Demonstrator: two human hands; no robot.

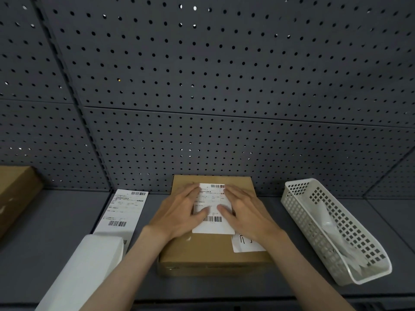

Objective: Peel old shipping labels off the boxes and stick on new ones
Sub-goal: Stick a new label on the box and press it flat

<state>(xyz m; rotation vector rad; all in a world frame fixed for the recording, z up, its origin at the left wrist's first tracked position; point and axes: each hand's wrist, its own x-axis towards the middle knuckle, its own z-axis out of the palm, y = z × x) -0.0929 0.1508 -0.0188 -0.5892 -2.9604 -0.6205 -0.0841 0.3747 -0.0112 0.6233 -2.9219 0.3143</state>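
Both hands flat, fingers straight, pressing the label (213,207) onto the top of the cardboard box (211,250) at shelf centre: left hand (179,212) on its left edge, right hand (244,212) on its right. Strip of labels (125,209) lies left of the box, white mesh basket (332,225) to the right (crumpled white backing inside). Second box (15,194) sits far left.

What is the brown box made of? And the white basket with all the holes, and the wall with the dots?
The brown box looks like matte cardboard: dull tan with folded edges. The white basket seems to be molded plastic, smooth and slightly shiny, with a square grid of holes. The wall is probably painted metal pegboard: flat grey panels with evenly punched round holes.
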